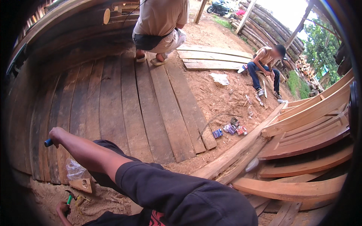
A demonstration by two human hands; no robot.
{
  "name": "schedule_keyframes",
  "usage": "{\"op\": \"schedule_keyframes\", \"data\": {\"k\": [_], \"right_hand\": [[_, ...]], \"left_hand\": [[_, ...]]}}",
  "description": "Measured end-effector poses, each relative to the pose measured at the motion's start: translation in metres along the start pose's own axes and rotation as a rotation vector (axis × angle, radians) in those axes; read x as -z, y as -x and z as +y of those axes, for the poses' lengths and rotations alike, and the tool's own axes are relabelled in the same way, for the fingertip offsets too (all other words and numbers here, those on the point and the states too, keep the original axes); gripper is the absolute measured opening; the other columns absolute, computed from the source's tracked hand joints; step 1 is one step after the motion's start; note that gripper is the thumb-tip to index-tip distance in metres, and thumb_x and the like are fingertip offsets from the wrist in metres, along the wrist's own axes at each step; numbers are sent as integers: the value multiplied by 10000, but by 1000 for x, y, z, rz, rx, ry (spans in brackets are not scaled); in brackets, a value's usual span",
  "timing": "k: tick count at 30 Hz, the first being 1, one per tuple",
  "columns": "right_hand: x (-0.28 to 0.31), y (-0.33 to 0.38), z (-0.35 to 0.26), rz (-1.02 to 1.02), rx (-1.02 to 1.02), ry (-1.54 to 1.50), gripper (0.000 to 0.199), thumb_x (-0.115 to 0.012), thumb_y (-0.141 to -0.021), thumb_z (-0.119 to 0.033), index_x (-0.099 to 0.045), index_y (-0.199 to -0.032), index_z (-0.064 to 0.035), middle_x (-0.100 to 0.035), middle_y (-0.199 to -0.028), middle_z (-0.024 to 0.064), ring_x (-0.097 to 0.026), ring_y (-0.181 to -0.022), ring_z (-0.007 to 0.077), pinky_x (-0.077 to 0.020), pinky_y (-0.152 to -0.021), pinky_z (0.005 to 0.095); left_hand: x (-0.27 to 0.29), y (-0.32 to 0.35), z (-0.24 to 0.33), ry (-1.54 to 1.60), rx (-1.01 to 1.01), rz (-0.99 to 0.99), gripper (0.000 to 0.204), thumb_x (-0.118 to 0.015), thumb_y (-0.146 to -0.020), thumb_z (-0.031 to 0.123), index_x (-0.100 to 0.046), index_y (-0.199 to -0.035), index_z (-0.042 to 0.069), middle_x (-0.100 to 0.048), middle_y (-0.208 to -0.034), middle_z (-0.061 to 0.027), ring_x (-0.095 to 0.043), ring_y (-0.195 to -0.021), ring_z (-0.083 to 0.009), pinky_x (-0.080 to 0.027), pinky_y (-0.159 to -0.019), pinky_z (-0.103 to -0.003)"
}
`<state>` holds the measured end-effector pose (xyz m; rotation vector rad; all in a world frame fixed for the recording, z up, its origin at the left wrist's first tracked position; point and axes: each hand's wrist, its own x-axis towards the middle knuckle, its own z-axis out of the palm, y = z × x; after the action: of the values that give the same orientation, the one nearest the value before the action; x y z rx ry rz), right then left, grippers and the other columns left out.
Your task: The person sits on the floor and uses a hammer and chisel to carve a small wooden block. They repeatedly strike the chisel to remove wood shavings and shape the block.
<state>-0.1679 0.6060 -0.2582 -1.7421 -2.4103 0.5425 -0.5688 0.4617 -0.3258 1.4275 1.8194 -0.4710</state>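
My left hand, low at the left, is closed round the green handle of a hammer; its dark head points up and curves toward the right. My right arm reaches across to the left. At its end, my right hand grips a blue-ended cylindrical handle above the dark planks; the rest of that item is hidden. Between the two hands, a wooden block with a hollow in its end rests on the sandy ground. Crumpled clear plastic lies against it.
Wide dark planks cover the left side. One person squats at their far end; another person sits farther right. Small boxes lie on sawdust. A beam and stacked door panels stand close on the right.
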Motion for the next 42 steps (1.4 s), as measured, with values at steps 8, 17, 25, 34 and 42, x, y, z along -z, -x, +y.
{"op": "schedule_keyframes", "data": {"k": [8,17,25,34,42], "right_hand": [[3,-3,-3,27,-41,-4,430,-865,-585,-406,-766,-945,-193,-716,-1011,54,-668,-970,226,-541,-842,334],[-7,-1,-3,29,-47,-34,438,-872,-572,-397,-766,-942,-189,-718,-997,51,-671,-946,239,-543,-833,341],[8,10,-6,-361,31,-296,312,-825,-729,-247,-721,-954,-57,-702,-932,124,-686,-779,247,-570,-666,386],[30,63,17,-535,-142,-382,296,-712,-788,-263,-680,-1040,-110,-669,-937,82,-652,-738,199,-534,-596,372],[31,50,-12,-77,42,-392,317,-769,-792,-285,-643,-884,-10,-661,-676,86,-653,-557,145,-541,-537,302]], "left_hand": [[10,-2,-3,-57,-36,-9,95,-549,-899,47,-579,-832,-13,-560,-592,-95,-560,-455,-215,-431,-385,-353],[3,-17,-13,41,-15,-2,111,-537,-898,34,-591,-818,-22,-564,-597,-95,-578,-497,-207,-444,-416,-353],[2,10,-10,-142,-14,64,135,-565,-887,101,-643,-850,-2,-600,-645,-80,-593,-529,-174,-477,-479,-352],[-11,29,3,-61,6,26,154,-610,-870,164,-707,-876,45,-668,-715,-56,-634,-594,-153,-489,-525,-326],[-11,5,6,-324,103,272,268,-664,-775,290,-738,-945,97,-711,-939,-150,-689,-894,-302,-539,-765,-401]]}}
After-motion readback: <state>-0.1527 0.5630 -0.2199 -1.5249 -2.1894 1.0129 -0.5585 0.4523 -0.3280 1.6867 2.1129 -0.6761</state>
